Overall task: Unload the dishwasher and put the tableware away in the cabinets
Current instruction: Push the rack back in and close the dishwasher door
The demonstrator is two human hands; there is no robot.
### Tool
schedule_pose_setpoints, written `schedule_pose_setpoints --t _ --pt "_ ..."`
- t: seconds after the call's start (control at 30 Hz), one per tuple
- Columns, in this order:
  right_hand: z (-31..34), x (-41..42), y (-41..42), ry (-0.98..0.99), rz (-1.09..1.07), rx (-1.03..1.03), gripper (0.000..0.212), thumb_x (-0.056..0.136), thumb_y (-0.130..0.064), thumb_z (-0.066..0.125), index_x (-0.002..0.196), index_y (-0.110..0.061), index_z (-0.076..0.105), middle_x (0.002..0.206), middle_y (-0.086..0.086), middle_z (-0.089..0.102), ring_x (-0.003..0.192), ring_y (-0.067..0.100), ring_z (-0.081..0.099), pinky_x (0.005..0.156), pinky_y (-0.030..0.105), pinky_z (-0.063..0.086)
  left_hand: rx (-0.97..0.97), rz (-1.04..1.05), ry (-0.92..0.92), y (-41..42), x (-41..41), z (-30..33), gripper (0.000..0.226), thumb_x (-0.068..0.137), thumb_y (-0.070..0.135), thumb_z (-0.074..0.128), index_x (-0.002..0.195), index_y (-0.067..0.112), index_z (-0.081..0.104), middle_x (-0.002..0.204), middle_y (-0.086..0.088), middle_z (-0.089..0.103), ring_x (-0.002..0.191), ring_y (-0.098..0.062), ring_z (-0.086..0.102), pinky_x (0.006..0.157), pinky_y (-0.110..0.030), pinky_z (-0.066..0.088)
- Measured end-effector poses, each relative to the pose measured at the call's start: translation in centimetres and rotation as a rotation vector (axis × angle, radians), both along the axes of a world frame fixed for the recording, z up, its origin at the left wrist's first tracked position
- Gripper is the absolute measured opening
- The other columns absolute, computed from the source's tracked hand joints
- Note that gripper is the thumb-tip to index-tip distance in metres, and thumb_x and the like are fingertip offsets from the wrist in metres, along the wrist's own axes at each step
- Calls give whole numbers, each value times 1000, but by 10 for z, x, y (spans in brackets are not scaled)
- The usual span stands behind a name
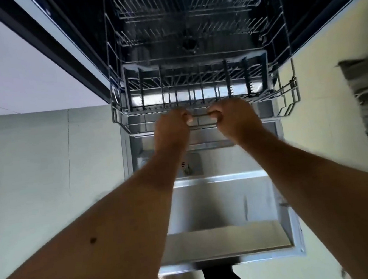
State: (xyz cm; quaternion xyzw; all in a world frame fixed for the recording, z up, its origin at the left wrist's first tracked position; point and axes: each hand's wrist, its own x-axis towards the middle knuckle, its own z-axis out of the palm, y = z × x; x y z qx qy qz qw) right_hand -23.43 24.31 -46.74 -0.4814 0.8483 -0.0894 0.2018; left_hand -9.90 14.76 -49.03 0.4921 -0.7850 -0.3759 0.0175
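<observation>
Gripped the front rail of the wire dishwasher rack [206, 112] with both hands: left hand [172, 123] and right hand [232, 116] side by side at mid-rail, fingers curled round it. Hung above the lowered dishwasher door [225, 203]. Showed no readable writing.

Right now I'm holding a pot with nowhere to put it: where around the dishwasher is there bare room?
The open door is bare between the detergent compartment and its near edge. Floor tiles left of it look bare. The rack front is crowded: left hand and right hand grip its rail.
</observation>
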Motion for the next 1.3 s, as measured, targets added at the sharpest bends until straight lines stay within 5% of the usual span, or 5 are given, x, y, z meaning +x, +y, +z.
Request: schedule_pose_setpoints --t 0.2,0.53,0.97,1.13,1.3 --pt "-16 -38 -38 69 45 -86 42 86 5 53 123 -8 68 117 19 67 112 35 61 98 35 42 -76 41 13 -52 -41 -6 20 91 20 55 95 23 74 97 -4 74 89 -22 68 78 -28 51" --pt "-5 -83 -87 139 105 -85 37 97 -1 50 127 -15 66 122 16 68 113 30 64 102 40 48 -151 89 55 -100 -90 -8 19 97 20 54 98 23 73 99 -1 73 93 -16 68 75 -24 50" --pt "-11 -95 -123 28 -184 -235 32 100 -8 49 122 -18 69 125 10 67 116 21 63 107 34 45 -222 48 -66 -139 -123 -2 20 97 24 58 102 10 72 97 -5 72 87 -15 69 77 -27 56" --pt "-15 -88 -118 40 -98 -183 51 92 5 48 138 -17 56 139 11 57 131 28 52 113 37 40 -89 86 56 -128 -112 4 23 97 28 55 93 15 75 91 -7 74 84 -19 71 81 -36 58" --pt "-17 -64 -75 141 -39 -313 70 89 3 55 153 -15 32 162 10 21 151 30 10 123 40 19 258 393 352 -77 -45 -9 28 89 29 54 63 25 63 61 2 61 60 -20 61 62 -38 53"
